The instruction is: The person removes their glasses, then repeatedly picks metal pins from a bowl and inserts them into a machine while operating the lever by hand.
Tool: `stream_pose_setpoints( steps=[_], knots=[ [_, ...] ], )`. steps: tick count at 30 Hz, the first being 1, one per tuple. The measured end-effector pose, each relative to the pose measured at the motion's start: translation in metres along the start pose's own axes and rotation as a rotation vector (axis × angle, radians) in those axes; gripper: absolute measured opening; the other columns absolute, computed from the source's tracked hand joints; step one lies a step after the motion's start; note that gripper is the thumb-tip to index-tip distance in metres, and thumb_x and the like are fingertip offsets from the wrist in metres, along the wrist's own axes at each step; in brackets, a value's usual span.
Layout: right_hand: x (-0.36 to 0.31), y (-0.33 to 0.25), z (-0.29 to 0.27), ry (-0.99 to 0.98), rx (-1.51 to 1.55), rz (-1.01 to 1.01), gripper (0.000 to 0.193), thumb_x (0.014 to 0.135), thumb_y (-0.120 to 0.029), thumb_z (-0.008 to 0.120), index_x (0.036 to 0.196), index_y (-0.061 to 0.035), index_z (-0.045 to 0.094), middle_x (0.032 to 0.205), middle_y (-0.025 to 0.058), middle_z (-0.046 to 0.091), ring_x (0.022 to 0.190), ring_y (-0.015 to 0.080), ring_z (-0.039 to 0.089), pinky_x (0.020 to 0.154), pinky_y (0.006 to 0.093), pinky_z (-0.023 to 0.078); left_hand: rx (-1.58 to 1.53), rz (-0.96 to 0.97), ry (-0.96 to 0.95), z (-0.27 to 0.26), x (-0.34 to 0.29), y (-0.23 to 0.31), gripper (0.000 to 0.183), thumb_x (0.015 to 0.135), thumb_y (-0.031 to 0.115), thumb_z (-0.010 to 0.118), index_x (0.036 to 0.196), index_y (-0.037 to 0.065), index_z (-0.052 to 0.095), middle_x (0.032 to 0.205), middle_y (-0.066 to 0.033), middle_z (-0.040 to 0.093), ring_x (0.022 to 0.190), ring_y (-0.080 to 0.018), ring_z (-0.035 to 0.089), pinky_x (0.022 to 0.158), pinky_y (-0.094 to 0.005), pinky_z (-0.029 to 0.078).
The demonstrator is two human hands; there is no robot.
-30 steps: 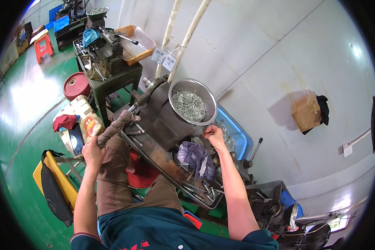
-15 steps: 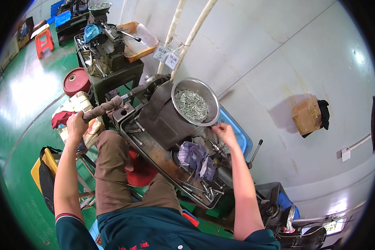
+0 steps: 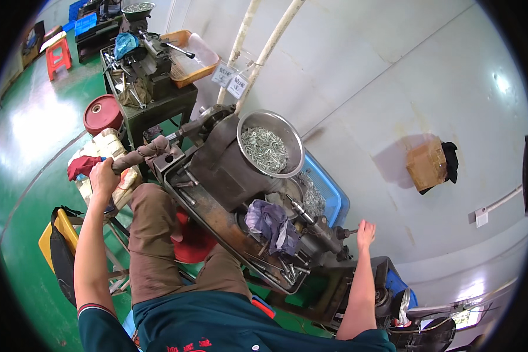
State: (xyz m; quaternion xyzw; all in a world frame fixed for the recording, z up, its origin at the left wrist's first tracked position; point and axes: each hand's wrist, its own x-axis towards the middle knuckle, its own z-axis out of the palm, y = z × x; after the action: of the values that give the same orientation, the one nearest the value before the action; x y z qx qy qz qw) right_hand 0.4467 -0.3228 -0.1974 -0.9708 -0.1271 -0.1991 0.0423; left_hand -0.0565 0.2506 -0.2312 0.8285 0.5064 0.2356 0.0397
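Observation:
My left hand (image 3: 104, 178) is wrapped round the end of a long lever handle (image 3: 136, 157), which is bound in brown cloth or tape. On the right, my right hand (image 3: 365, 233) is closed on the end of a short machine lever (image 3: 347, 233). That lever joins a dark spindle unit (image 3: 318, 230) of the bench machine (image 3: 223, 167). A steel bowl (image 3: 301, 154) full of small silvery metal pins (image 3: 265, 150) sits on top of the machine. Below the bowl, more small metal pieces (image 3: 312, 196) lie in a blue tray (image 3: 336, 196).
A purple-grey rag (image 3: 271, 226) lies over the machine's middle. Loose tools (image 3: 290, 273) rest in the metal tray below. A second machine (image 3: 149, 64) stands at far left beside a red drum (image 3: 102, 114). A yellow stool (image 3: 58, 237) is at left; a cardboard box (image 3: 426, 165) is against the wall.
My right hand has moved from beside the bowl, right and downward, onto the short lever, which has swung down toward me. My left hand keeps its grip; the view has shifted slightly.

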Motion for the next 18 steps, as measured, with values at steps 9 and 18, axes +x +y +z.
stream_pose_setpoints(
  steps=[9, 18],
  knots=[
    [-0.117, -0.003, -0.086, -0.032, -0.12, 0.034, 0.042, 0.078, -0.04, 0.049, 0.064, -0.0004, 0.051, 0.075, 0.0177, 0.057, 0.073, 0.0336, 0.054, 0.063, 0.0426, 0.04, -0.005, -0.037, -0.034, 0.004, 0.0, -0.006, 0.013, 0.06, 0.011, 0.059, 0.072, 0.005, 0.056, 0.066, -0.0175, 0.056, 0.067, -0.0344, 0.055, 0.058, -0.0419, 0.042],
    [-0.135, -0.019, -0.096, 0.044, -0.151, 0.07, 0.05, 0.074, -0.047, 0.052, 0.054, -0.0007, 0.049, 0.052, 0.0187, 0.052, 0.053, 0.0373, 0.052, 0.052, 0.0455, 0.039, -0.01, 0.001, -0.006, 0.005, 0.0, -0.004, 0.014, 0.063, 0.015, 0.059, 0.071, 0.004, 0.055, 0.065, -0.0188, 0.055, 0.066, -0.0354, 0.054, 0.056, -0.0426, 0.042]
  ],
)
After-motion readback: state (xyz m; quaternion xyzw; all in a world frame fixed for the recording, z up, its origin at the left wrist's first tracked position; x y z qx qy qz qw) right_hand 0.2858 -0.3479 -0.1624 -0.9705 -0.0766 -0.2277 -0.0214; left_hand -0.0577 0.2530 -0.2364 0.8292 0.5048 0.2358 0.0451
